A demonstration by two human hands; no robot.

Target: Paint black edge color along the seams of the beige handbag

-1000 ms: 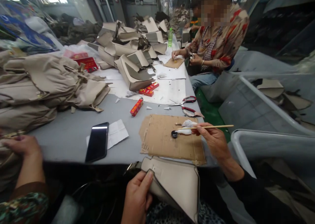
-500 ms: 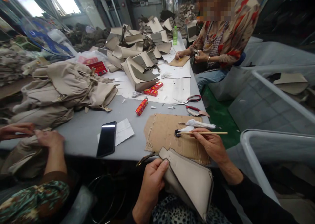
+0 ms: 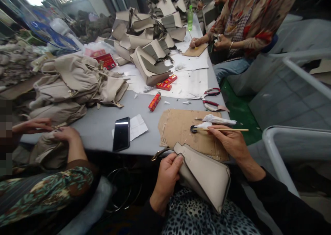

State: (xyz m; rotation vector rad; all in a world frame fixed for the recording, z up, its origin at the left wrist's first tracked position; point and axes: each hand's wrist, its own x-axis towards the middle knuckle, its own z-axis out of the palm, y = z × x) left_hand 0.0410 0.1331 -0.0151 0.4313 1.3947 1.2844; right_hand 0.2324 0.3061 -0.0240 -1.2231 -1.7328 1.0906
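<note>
My left hand [image 3: 169, 174] is closed on the upper left corner of a beige bag [image 3: 205, 174] with dark edges, its thumb on top. The bag is tilted over my lap, and a dark strap with a metal buckle [image 3: 156, 155] sticks out at its left. Between the fingers of my right hand [image 3: 229, 140] is a thin wooden stick [image 3: 230, 130], held level. The stick's left tip is at a small round black pot [image 3: 193, 129] on a cardboard sheet [image 3: 176, 131]. Beside the pot, a white tube [image 3: 217, 119] lies on the cardboard.
A smartphone [image 3: 121, 134] lies on paper to the left, and scissors [image 3: 207, 93] behind the cardboard. Red boxes [image 3: 154, 101] and a pile of beige bags [image 3: 152, 61] stand farther back. Co-workers sit at left and far right. A grey bin [image 3: 279, 135] is at my right.
The view has shifted, so the table things appear farther left before and farther right and higher now. Both my hands keep their holds, and the stick's tip stays at the black pot.
</note>
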